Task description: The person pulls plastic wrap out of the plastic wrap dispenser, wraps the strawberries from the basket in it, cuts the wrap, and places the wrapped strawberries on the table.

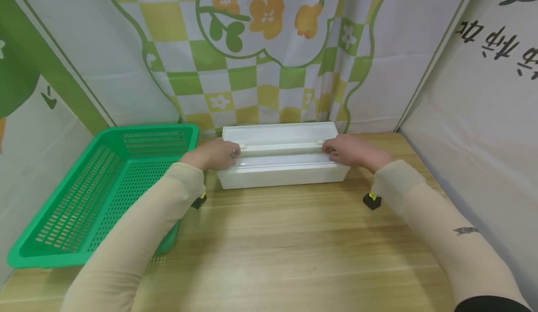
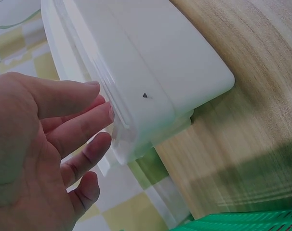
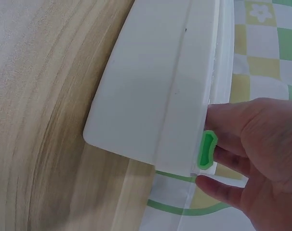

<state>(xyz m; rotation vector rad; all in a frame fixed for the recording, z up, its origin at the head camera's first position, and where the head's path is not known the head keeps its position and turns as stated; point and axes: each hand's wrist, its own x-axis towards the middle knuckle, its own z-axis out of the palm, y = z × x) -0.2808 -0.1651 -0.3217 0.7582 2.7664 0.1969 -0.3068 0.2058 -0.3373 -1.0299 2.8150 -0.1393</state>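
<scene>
A long white plastic box [image 1: 281,178] stands on the wooden table with its length across my view. A narrow white strip [image 1: 281,147] runs along its top, with a shallow white section behind it. My left hand [image 1: 220,154] is at the left end, thumb and fingertips pinching the rim; its lower fingers are loosely bent in the left wrist view. At the other end my right hand [image 1: 350,151] grips the rim. There, in the right wrist view, a green latch [image 3: 207,150] sits by the fingers. Part of the fingertips is hidden behind the edge.
A green perforated basket [image 1: 80,256] stands on the left of the table, beside my left forearm. A checked curtain [image 1: 269,81] hangs right behind the box. Pale fabric walls close in both sides. Wooden tabletop [image 1: 294,242] extends in front of the box.
</scene>
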